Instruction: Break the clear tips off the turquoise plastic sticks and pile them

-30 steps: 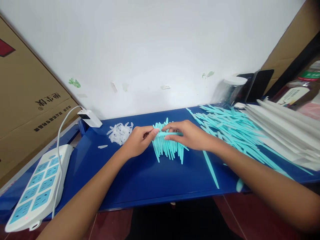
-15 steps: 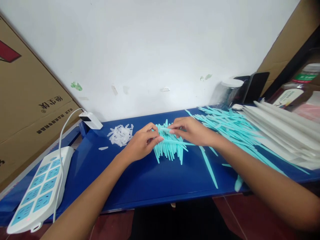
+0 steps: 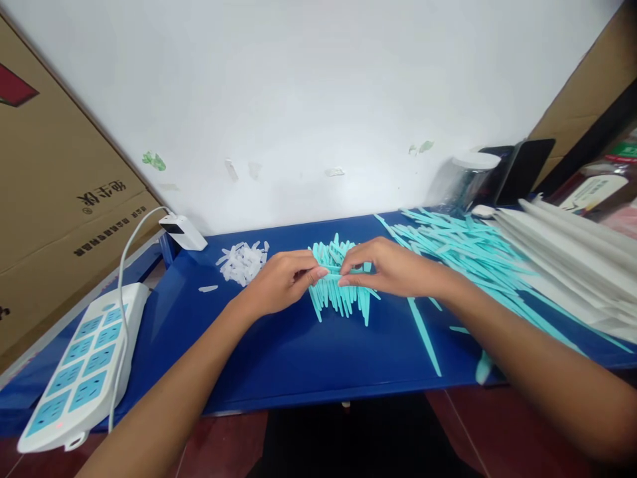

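Both hands met over the middle of the blue table (image 3: 298, 358). The left hand (image 3: 279, 282) and the right hand (image 3: 388, 269) each pinched one end of a single teal stick (image 3: 332, 270) between thumb and forefinger. They held it crosswise just above the packed row (image 3: 341, 299) of the same sticks, which lay side by side with their points toward me.

From my feed, the table ran up to a white wall (image 3: 318, 99) marked with scraps of tape and green smudges. A cardboard box (image 3: 60, 192) leaned at the left, with a white adapter (image 3: 180, 232) below it, and a power strip (image 3: 79, 375) sat near the front left edge. A small heap of clear caps (image 3: 242, 261) lay just beside the left hand. To the right spread a loose heap (image 3: 458, 245) of teal sticks, and one stray stick (image 3: 424, 326) lay alone nearer the front edge. A stack of white sleeves (image 3: 572, 259) rose beyond it.

Fingertips covered both ends of the held stick, so I could not tell whether a cap sat on it. The lidded jar (image 3: 462, 182) in the corner was blurred and I could not make out its contents. A dark screen (image 3: 525, 169) stood behind it. The frame cut off the white stack at the right.
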A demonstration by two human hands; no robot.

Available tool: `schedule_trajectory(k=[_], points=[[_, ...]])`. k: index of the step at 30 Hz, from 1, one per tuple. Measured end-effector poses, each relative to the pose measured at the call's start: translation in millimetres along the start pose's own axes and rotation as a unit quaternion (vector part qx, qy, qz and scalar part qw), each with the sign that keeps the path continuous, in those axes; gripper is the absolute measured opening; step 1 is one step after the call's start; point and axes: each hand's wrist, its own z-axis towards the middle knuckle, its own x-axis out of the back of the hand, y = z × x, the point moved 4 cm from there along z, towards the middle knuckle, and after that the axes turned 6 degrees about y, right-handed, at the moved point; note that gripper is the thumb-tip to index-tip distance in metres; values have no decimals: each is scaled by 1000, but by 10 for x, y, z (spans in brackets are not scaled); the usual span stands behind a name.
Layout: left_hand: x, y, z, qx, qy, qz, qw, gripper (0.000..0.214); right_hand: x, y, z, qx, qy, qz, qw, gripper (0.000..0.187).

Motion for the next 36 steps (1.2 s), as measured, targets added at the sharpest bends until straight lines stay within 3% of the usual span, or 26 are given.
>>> schedule_trajectory(k=[3, 6, 10, 14, 19, 26, 30, 33, 36], points=[[92, 16, 6, 3, -2, 21, 1000, 42, 92, 17, -24, -27, -13, -16, 999, 37], [295, -111, -11, 23, 46, 105, 993, 46, 267, 161, -50, -82, 2, -62, 995, 37], [541, -465, -80, 119, 111, 291, 943, 50, 419, 431, -57, -172, 63, -125, 975, 34], [536, -758, -148, 227, 44, 401, 887, 51, 289, 551, -27, -246, 112, -137, 953, 28], [467, -889, -195, 285, -41, 403, 869, 49, 12, 554, -2, -298, 106, -82, 945, 17], [489, -912, -220, 301, -65, 380, 872, 47, -71, 583, -48, -300, 79, -67, 948, 28], [430, -839, -193, 236, -71, 295, 923, 60, -81, 558, -32, -251, 62, -118, 959, 31], [367, -830, -184, 193, -82, 254, 944, 56, 6, 551, -8, -245, 71, -159, 954, 28], [352, -901, -199, 203, -77, 271, 938, 41, 232, 557, -31, -267, 86, -223, 934, 30]])
